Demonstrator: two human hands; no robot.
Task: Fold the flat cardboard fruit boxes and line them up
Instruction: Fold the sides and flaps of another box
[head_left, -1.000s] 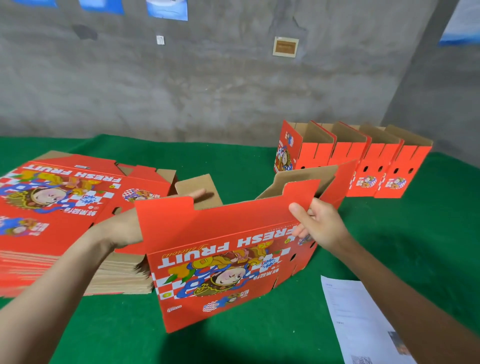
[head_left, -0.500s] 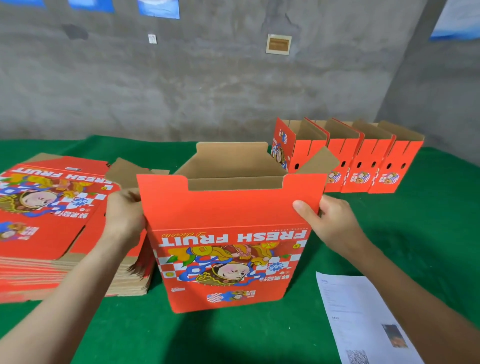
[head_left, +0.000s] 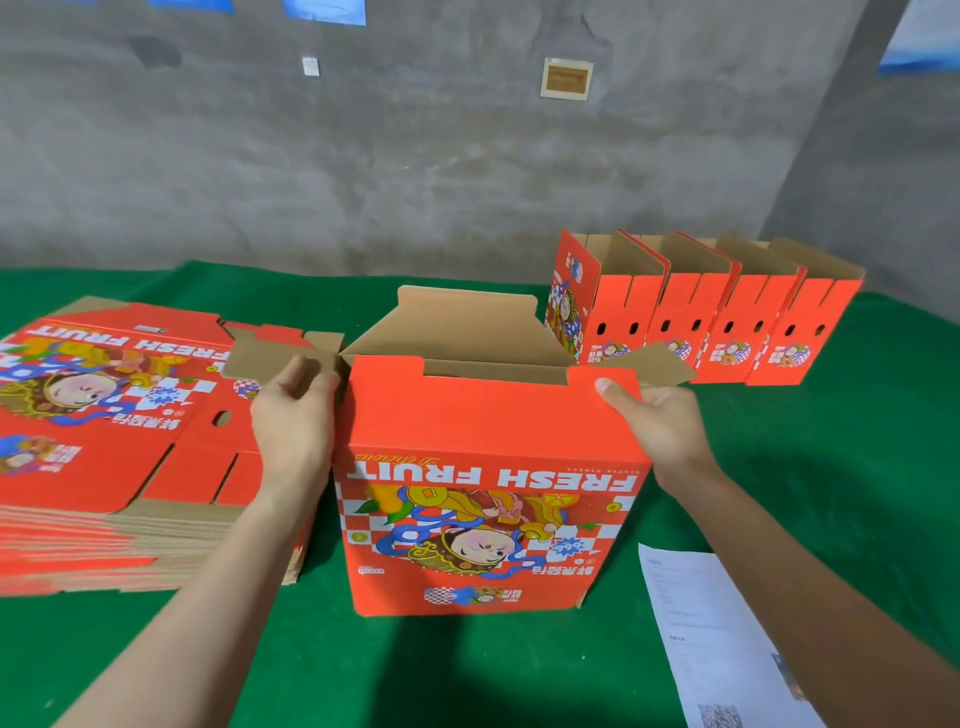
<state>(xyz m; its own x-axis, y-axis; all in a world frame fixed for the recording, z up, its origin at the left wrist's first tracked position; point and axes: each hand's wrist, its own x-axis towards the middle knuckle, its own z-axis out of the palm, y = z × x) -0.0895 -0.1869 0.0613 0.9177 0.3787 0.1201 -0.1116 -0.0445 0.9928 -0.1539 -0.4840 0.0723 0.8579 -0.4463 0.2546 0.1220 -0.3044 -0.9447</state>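
A red "FRESH FRUIT" cardboard box (head_left: 483, 467) stands opened into a rectangular tube on the green table, print upside down, its top flaps up. My left hand (head_left: 296, 415) presses against its left side at the brown side flap. My right hand (head_left: 660, 421) grips the top right corner, thumb on the red front panel. A thick stack of flat boxes (head_left: 104, 441) lies at the left. Several folded boxes (head_left: 727, 322) stand side by side in a row at the back right.
The green table cover (head_left: 831, 467) runs to a grey concrete wall (head_left: 415, 156) behind. A white printed sheet of paper (head_left: 727, 634) lies at the front right, near my right forearm.
The box went from a slanted, half-flat shape to a squared, upright tube standing on the table. Both hands shifted with it, and the far flap now stands up.
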